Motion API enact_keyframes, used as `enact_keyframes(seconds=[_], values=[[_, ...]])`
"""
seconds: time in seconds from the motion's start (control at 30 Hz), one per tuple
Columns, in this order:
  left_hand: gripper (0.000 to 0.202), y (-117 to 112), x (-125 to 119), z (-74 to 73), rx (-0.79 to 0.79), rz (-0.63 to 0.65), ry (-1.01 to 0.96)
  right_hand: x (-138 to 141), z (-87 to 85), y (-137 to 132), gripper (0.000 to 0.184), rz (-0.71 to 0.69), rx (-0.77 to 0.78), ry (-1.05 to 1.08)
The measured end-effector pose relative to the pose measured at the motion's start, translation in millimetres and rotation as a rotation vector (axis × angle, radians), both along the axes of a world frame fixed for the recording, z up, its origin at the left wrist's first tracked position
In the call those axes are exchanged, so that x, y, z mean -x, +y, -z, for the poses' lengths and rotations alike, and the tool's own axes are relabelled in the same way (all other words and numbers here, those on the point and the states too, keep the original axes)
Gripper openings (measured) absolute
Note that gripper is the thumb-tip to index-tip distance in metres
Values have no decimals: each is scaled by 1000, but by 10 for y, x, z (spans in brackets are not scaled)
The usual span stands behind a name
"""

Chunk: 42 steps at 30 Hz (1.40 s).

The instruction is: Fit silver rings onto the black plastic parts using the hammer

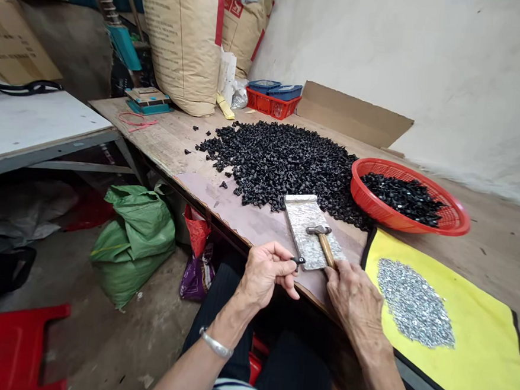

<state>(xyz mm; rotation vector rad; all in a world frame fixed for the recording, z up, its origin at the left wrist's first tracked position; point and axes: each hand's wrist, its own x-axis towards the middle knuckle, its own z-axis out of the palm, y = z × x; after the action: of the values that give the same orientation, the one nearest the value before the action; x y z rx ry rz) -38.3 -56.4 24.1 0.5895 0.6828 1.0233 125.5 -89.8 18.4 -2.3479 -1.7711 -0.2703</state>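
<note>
At our steel plate (305, 222): left-hand grip (266, 274) pinched on a small black part (299, 261), just off its near edge; right-hand grip (354, 298) closed on a hammer (326, 249) resting across it; a glancing blow could catch fingers

Your left hand (263, 272) hides most of the small black part (298, 261); only an end shows past your fingers (281, 266), so its shape can't be read. The hammer (321, 238) loses its handle end under your right hand (355, 297). Black pieces (275, 166) in the pile are too small to make out singly, and so are the silver bits (412, 304). The yellow mat (480, 293) runs off the frame at bottom right. Paper sacks (182, 35) are cut off at the top edge, and the red stool (9, 344) at bottom left.
</note>
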Motion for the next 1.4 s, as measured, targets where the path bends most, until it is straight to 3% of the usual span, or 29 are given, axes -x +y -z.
enact_keyframes(seconds=[0.07, 0.17, 0.27, 0.37, 0.53, 0.83, 1.03, 1.2, 1.4], values=[[21, -57, 41, -26, 25, 21, -37, 22, -34, -58, 20, -48, -93, 62], [24, -92, 53, -22, 39, 58, -85, 113, -116, -164, 21, -130, -174, 486], [25, -97, 35, 6, 30, 104, -122, 284, -210, -271, 26, -159, -45, 1018], [26, -98, 25, 35, 32, 134, -159, 452, -255, -343, 32, -117, 1, 1323], [28, -100, 48, 57, 101, 172, -216, 566, -209, -373, 28, -95, -132, 1319], [28, -125, 62, 113, 101, 172, -207, 576, -275, -401, 28, -138, -149, 1266], [16, -211, 97, 84, -72, 82, 56, 571, -290, -371, 31, -28, -73, 1417], [7, -322, 161, 48, -106, 113, 321, 551, -177, -375, 31, 44, 103, 1522], [6, -367, 186, 137, -129, 182, 392, 561, -144, -428, 23, 24, 183, 1485]])
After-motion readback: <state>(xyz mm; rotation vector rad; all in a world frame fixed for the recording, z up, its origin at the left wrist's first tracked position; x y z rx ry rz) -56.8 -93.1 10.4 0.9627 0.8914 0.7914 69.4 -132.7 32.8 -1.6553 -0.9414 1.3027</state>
